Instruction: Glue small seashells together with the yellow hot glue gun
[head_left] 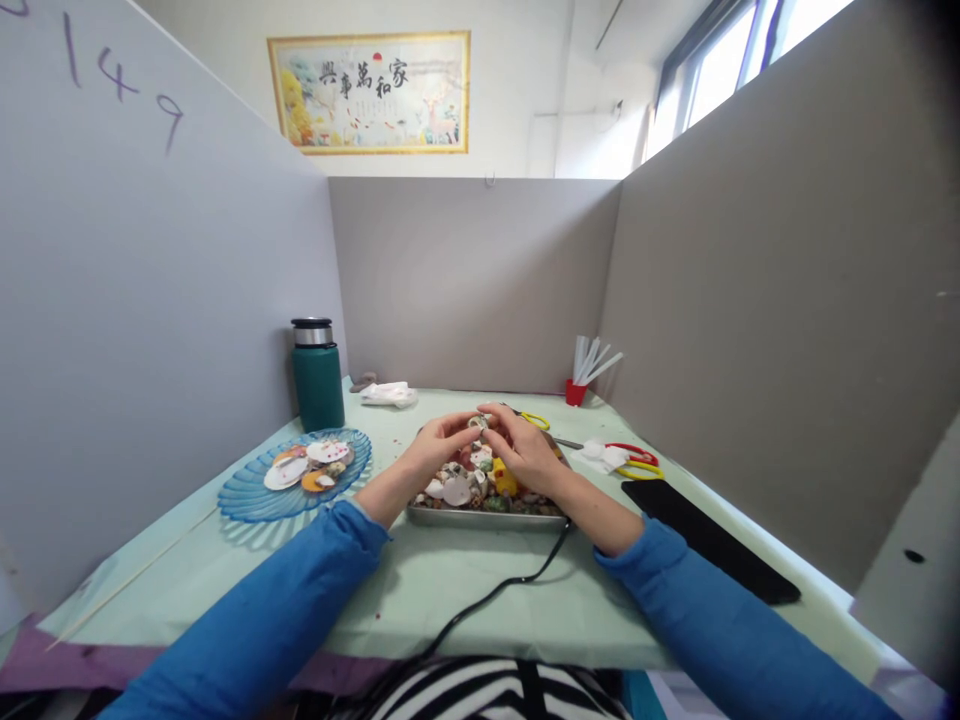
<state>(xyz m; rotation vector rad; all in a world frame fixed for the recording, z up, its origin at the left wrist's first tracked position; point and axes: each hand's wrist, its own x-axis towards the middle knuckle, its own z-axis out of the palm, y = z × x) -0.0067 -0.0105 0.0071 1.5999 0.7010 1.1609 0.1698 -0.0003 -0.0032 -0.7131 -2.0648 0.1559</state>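
My left hand (448,440) and my right hand (519,452) meet over a shallow metal tray (487,519). Their fingertips close around a small whitish shell (480,423), partly hidden by the fingers. Below them the tray holds pale shells (457,489), small brownish stones and a bright yellow piece (505,478) whose kind I cannot make out. To the left stands a blue scalloped plate (244,492), bearing white and orange shells (288,473), some dotted with red.
A green bottle (318,385) rises behind the plate. Clear plastic wrapping (389,394) and a red cup (576,393) of white sticks are at the back. Red-and-yellow-handled scissors (637,464), a black slab (709,540) and a black cord (499,597) lie nearby. Grey partitions (472,280) enclose the table.
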